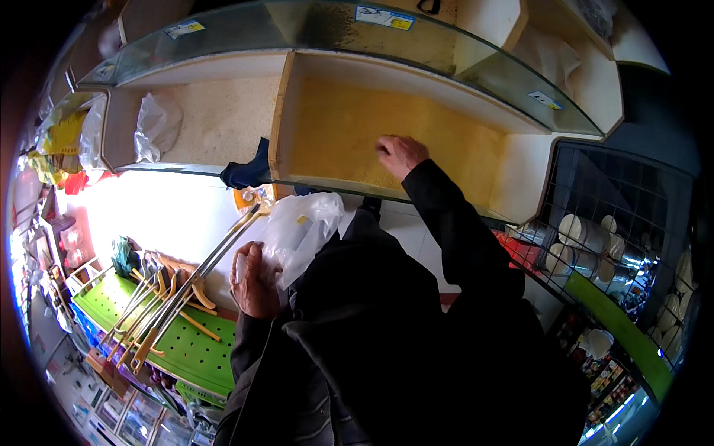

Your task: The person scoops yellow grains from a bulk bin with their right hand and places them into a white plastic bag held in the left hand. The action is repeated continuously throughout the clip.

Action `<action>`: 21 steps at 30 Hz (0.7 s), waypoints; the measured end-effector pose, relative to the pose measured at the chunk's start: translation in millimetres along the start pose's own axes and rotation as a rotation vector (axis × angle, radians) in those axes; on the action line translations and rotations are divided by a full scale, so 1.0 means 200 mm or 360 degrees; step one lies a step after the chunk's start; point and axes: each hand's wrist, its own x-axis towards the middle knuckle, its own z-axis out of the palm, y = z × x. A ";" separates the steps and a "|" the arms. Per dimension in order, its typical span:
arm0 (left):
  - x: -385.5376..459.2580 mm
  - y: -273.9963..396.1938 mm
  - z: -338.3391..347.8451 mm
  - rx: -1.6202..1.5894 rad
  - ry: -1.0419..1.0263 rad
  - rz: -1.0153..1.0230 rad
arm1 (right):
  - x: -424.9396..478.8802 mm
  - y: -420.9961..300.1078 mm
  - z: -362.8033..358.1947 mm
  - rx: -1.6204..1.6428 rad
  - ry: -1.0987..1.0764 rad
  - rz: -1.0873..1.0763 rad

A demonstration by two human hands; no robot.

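My left hand (255,281) grips a translucent white plastic bag (301,234) at its lower left; a small yellow spot shows on the bag. My right hand (403,155), in a black sleeve, is over a wooden bin compartment (334,117) whose floor is covered with fine yellow grains. Its fingers are curled and blurred, so I cannot tell whether they hold anything. A dark blue cloth (248,166) hangs over the front rim by the wooden divider (281,111). In the left compartment (223,111), pale grains lie beside a crumpled clear plastic bag (156,125).
Glass panels (234,33) with price tags run above the bins. At the lower left, a green perforated shelf (195,357) holds several long-handled tools with wooden handles (145,348). On the right stands a black wire grid (563,184) with rolled white goods (580,234) behind it.
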 end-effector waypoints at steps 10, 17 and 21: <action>0.09 -0.02 -0.11 -0.0062 0.0047 -0.0116 | 0.35 0.26 0.00 -0.0465 0.0549 0.0410; 0.10 -0.02 -0.13 0.0266 0.0051 0.0093 | 0.49 0.33 0.08 -0.0522 0.0521 0.0317; 0.10 0.00 -0.12 0.0500 -0.0012 0.0317 | 0.46 0.25 0.11 -0.0723 0.0475 0.0093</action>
